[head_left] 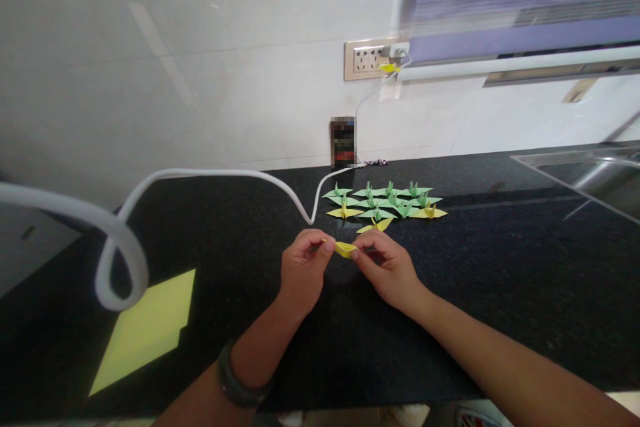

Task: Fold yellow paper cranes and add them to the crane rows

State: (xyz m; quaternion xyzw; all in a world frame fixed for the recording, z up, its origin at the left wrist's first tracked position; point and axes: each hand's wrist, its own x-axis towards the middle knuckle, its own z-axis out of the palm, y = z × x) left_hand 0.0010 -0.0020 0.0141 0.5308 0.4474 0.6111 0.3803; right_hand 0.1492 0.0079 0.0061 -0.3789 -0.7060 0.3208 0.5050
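Between my two hands is a small folded piece of yellow paper (345, 250), held just above the black counter. My left hand (305, 267) pinches its left end between thumb and fingers. At the other end, my right hand (387, 267) grips it the same way. Just beyond my right fingers lies a yellow paper crane (376, 224). Behind it stand several green paper cranes (393, 200) in close rows, with a yellow crane (344, 211) at the left and another yellow crane (431, 211) at the right.
Yellow paper sheets (150, 327) lie on the counter (500, 293) at the left. A white cable (225, 173) loops across the left side. A phone-like object (343, 142), pixelated, leans on the wall below a socket (370, 60). At the right is a metal sink (600, 173).
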